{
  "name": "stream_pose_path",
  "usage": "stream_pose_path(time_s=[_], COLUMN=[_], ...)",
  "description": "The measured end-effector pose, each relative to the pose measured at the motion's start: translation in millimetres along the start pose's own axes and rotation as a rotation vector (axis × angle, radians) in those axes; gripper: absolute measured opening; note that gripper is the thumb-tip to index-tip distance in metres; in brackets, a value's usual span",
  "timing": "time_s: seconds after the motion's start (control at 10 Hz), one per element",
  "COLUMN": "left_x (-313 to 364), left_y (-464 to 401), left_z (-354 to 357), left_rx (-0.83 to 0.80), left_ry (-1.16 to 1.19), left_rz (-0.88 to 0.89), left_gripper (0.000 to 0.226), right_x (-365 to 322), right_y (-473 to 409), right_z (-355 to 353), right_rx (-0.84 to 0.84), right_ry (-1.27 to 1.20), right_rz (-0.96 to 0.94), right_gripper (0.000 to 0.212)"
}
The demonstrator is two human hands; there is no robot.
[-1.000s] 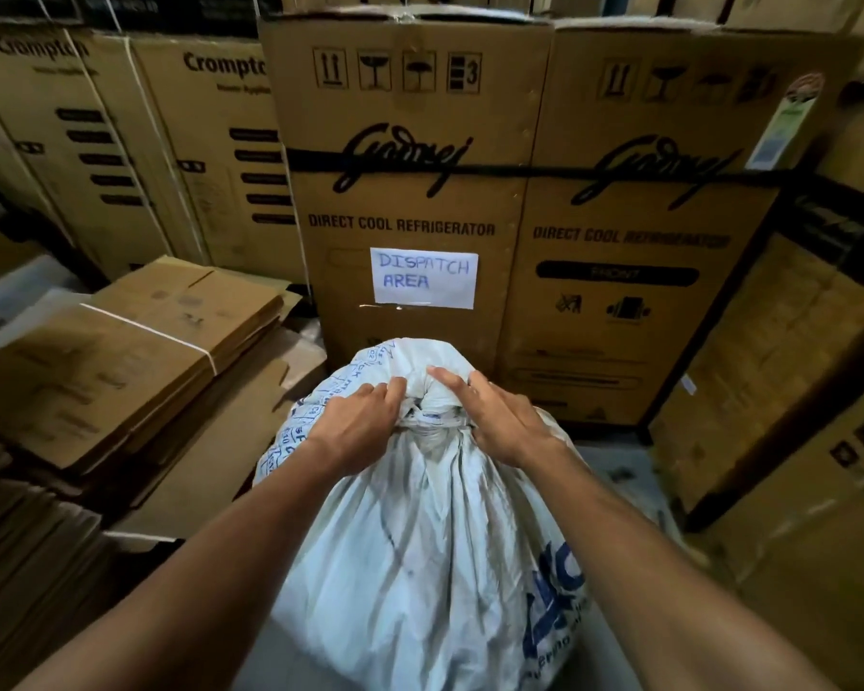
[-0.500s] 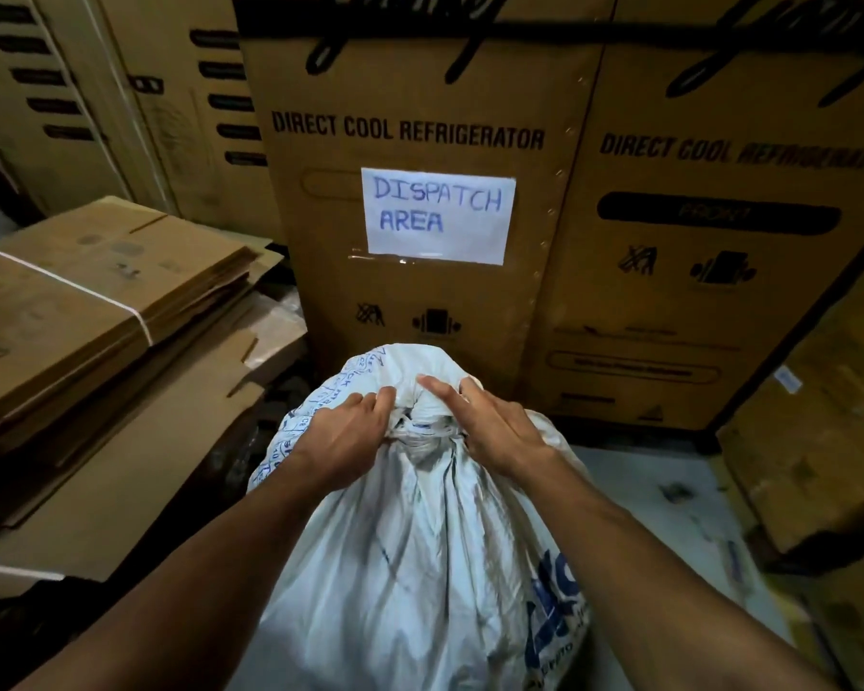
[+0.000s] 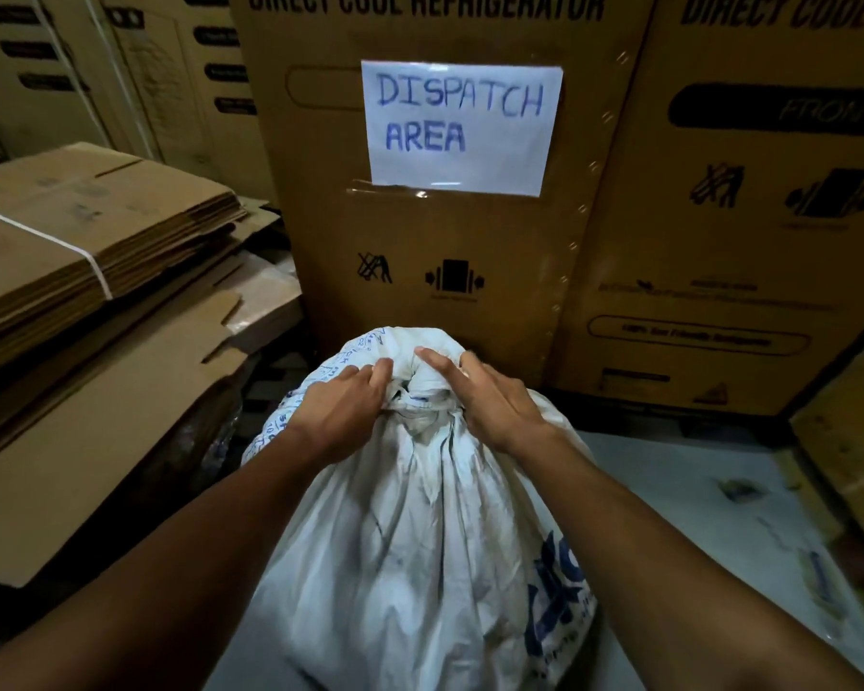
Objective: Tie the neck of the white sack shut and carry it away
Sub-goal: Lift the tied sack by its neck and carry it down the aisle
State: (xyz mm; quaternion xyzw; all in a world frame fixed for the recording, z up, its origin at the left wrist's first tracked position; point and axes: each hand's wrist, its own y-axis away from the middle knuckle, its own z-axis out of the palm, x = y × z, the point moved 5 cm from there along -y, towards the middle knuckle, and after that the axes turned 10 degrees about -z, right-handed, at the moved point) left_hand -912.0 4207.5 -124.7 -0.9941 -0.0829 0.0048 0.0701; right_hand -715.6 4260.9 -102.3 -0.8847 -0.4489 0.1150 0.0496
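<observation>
Sack [image 3: 420, 531] standing on floor before fridge carton [image 3: 435, 271]. L hand [image 3: 340, 416] & R hand [image 3: 490, 406] gripping bunched neck [image 3: 422, 391] either side, fingers curling into cloth. Cord looks wound, knot probably half done. Next: cinching tight, then lifting w/ firm grip.

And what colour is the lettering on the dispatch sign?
Blue handwritten letters on the white paper sign, clearest in the head view.

A white paper sign [image 3: 462, 127] hand-lettered "DISPATCH AREA" in blue is taped to a tall brown cardboard refrigerator carton [image 3: 420, 271]. A second such carton [image 3: 729, 241] stands just beside it. A strapped bundle of flattened brown cardboard boxes [image 3: 86, 236] lies stacked at left.
</observation>
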Motion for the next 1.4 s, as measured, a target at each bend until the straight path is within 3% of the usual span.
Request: stream_pose_path(time_s=[0.2, 0.4, 0.6, 0.7, 1.0, 1.1, 1.2, 1.3, 1.4], left_x=[-12.5, -23.4, -22.4, -22.0, -27.1, -24.2, -23.6, -22.5, -12.9], left_y=[-9.1, -5.3, 13.1, 12.6, 14.5, 12.3, 14.8, 19.3, 29.7], left_z=[34.7, 95.4, 146.5, 159.5, 179.5, 152.7, 111.4, 77.4, 35.4], left_rx=[0.053, -0.024, -0.031, -0.041, -0.190, -0.184, 0.057, 0.148, 0.162], left_ry=[0.015, 0.144, 0.206, 0.180, 0.108, 0.131, 0.226, 0.311, 0.365], left_rz=[-0.087, -0.089, -0.097, -0.099, -0.106, -0.095, -0.080, -0.033, 0.006], left_gripper=[0.052, 0.075, 0.087, 0.087, 0.079, 0.084, 0.094, 0.098, 0.092], right_x=[6.1, 16.9, 24.5, 29.5, 32.5, 27.3, 12.0, -1.4, -21.8], right_y=[-16.1, -14.5, 0.7, 1.4, -6.5, -2.6, 5.6, 11.2, 14.2], right_z=[39.7, 101.8, 153.7, 173.6, 190.7, 167.0, 122.8, 74.2, 29.2], right_rx=[0.025, 0.063, 0.237, 0.228, 0.041, 0.098, 0.398, 0.611, 0.659], right_ry=[0.004, 0.017, -0.057, -0.084, -0.067, -0.091, -0.166, -0.217, -0.193], right_rz=[0.012, 0.011, 0.083, 0.121, 0.145, 0.182, 0.117, 0.039, 0.016], right_gripper=[0.107, 0.126, 0.109, 0.100, 0.113, 0.106, 0.101, 0.095, 0.079])
